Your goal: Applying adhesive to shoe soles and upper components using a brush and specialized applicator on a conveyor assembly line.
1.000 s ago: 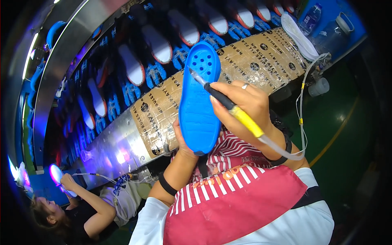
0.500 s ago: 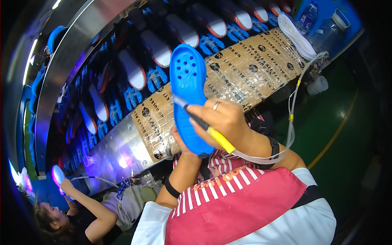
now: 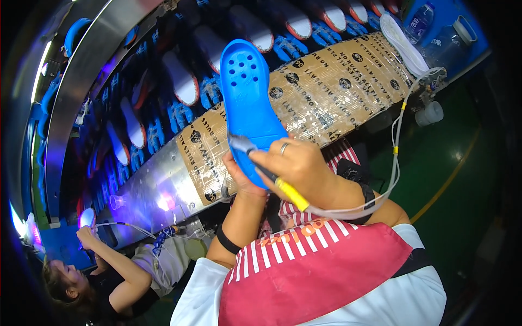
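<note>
A bright blue shoe sole (image 3: 247, 106), with several round holes at its far end, is held up lengthwise in front of me. My left hand (image 3: 246, 176) grips its near part from below, thumb on the left edge and the other fingers mostly hidden behind it. In my right hand (image 3: 302, 169), which wears a ring, is a brush (image 3: 293, 194) with a black and yellow handle. Its pale, blurred bristles touch the sole's upper face near the left edge, below the middle. A clear tube (image 3: 353, 213) runs from the handle's end over my right wrist.
Cardboard under clear film (image 3: 331, 95) covers the bench. Beyond it stand rows of shoe uppers (image 3: 182, 81) and blue soles (image 3: 290, 48). A white sole-shaped piece (image 3: 402, 43), a bottle (image 3: 420, 23) and a jug (image 3: 454, 41) are far right. A co-worker (image 3: 117, 271) sits at left.
The sole has moved away from me and slightly left with my left hand. Along it, the brush has slid toward the near end. The co-worker's held shoe piece has risen a little.
</note>
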Demonstrator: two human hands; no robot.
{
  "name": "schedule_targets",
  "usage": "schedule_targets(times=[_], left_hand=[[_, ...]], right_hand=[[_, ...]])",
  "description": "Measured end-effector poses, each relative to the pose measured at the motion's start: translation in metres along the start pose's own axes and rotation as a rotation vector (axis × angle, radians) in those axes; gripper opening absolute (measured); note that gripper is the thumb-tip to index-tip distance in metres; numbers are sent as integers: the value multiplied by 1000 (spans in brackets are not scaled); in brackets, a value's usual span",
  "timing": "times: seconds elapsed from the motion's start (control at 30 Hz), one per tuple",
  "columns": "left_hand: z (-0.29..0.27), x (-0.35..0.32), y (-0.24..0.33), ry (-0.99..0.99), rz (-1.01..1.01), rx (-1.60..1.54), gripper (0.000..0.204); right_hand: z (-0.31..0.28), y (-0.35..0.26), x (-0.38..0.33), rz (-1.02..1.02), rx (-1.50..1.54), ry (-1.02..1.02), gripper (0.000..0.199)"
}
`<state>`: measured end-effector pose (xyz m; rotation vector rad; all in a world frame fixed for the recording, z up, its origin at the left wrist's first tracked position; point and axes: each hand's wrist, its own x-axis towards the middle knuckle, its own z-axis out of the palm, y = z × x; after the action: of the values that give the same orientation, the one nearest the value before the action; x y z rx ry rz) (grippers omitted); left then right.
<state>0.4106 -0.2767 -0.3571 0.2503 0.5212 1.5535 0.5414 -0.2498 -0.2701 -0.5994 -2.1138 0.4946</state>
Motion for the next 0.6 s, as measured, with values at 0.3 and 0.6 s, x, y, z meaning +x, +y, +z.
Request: schedule_targets(times=[0.3, 0.6], left_hand=[[5, 9, 24, -152, -2, -33, 96], [10, 12, 42, -286, 12, -103, 94]], right_hand=[[0, 6, -16, 63, 222, 2, 25], [-9, 6, -22, 87, 382, -40, 29]])
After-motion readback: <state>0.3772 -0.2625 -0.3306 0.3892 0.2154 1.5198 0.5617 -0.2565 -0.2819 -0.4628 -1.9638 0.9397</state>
